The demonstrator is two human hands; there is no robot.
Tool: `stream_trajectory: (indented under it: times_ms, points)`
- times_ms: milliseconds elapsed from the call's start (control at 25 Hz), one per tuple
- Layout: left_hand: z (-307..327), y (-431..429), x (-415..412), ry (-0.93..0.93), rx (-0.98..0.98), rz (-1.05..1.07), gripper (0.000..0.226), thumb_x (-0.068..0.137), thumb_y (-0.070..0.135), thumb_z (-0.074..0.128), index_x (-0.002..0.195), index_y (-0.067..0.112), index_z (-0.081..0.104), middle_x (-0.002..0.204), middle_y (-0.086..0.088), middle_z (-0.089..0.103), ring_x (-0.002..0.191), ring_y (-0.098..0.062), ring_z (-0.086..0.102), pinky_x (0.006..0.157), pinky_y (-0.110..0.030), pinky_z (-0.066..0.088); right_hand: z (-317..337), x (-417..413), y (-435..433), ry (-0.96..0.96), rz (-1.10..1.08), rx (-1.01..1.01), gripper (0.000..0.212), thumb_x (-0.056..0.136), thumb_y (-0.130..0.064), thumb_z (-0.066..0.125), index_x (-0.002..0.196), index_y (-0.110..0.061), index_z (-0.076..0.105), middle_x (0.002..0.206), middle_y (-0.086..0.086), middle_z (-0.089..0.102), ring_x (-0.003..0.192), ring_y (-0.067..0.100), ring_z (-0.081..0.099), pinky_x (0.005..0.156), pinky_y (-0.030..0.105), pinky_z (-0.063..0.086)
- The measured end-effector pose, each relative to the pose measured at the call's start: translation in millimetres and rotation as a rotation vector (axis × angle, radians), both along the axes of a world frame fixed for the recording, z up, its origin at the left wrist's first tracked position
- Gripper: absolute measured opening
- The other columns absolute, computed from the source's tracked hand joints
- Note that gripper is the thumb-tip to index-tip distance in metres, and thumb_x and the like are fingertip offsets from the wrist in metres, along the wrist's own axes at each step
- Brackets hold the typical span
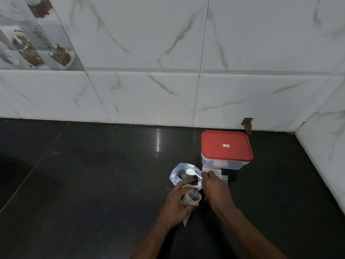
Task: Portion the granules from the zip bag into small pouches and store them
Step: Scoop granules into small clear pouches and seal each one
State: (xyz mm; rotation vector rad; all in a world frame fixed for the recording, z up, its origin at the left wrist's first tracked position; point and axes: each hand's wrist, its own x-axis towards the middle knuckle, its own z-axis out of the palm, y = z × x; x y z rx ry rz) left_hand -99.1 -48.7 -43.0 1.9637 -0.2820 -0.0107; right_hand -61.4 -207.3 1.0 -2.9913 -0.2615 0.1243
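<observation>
We're curling our left hand point(176, 203) round a small pouch point(192, 198), propping its mouth open just in front of the zip bag point(174, 177) on the dark counter point(93, 184). Our right hand point(214, 187) is pinching a white spoon point(191, 171), bowl hovering over the bag's dark granules point(180, 177). Here's the risk: that floppy pouch mouth sagging shut, or the spoon tipping mid-crossing, and we're scattering granules across the counter. The red-lidded container point(226, 146) is sitting closed behind.
</observation>
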Motion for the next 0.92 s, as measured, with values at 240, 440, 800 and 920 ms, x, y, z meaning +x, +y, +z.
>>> stream_trajectory:
  times_ms: [240, 440, 800, 920]
  points:
    - [-6, -2, 3, 0.024, -0.031, 0.024, 0.034, 0.079, 0.019, 0.079, 0.113, 0.016, 0.073, 0.116, 0.008, 0.069, 0.111, -0.001, 0.065, 0.094, -0.014, 0.048, -9, 3, -9, -0.016, 0.214, -0.102, 0.053, 0.043, -0.014, 0.089, 0.091, -0.014, 0.067, 0.078, 0.004, 0.062, 0.063, 0.018, 0.062, 0.044, 0.029, 0.046]
    - [-8, -4, 4, 0.022, -0.076, 0.058, 0.029, 0.080, 0.017, 0.078, 0.109, 0.015, 0.076, 0.113, 0.004, 0.069, 0.106, -0.007, 0.067, 0.092, -0.018, 0.051, 15, 9, -10, 0.031, 0.322, -0.147, 0.049, 0.048, -0.022, 0.092, 0.090, -0.014, 0.069, 0.079, 0.006, 0.064, 0.061, 0.017, 0.063, 0.046, 0.028, 0.047]
    - [-6, -8, 5, 0.031, -0.060, 0.032, 0.029, 0.082, 0.023, 0.078, 0.110, 0.016, 0.076, 0.118, 0.006, 0.064, 0.114, -0.006, 0.063, 0.096, -0.018, 0.050, 21, 46, -17, 0.394, -0.029, 0.345, 0.006, 0.086, -0.004, 0.064, 0.083, -0.002, 0.069, 0.084, 0.015, 0.072, 0.077, 0.026, 0.072, 0.067, 0.030, 0.055]
    - [-6, -7, 6, 0.037, -0.036, 0.047, 0.036, 0.076, 0.019, 0.082, 0.111, 0.018, 0.075, 0.119, 0.010, 0.063, 0.116, -0.001, 0.061, 0.097, -0.018, 0.050, 23, 50, -25, 0.539, -0.318, 0.718, 0.004, 0.080, 0.007, 0.070, 0.077, 0.005, 0.068, 0.063, 0.019, 0.070, 0.050, 0.023, 0.069, 0.050, 0.028, 0.056]
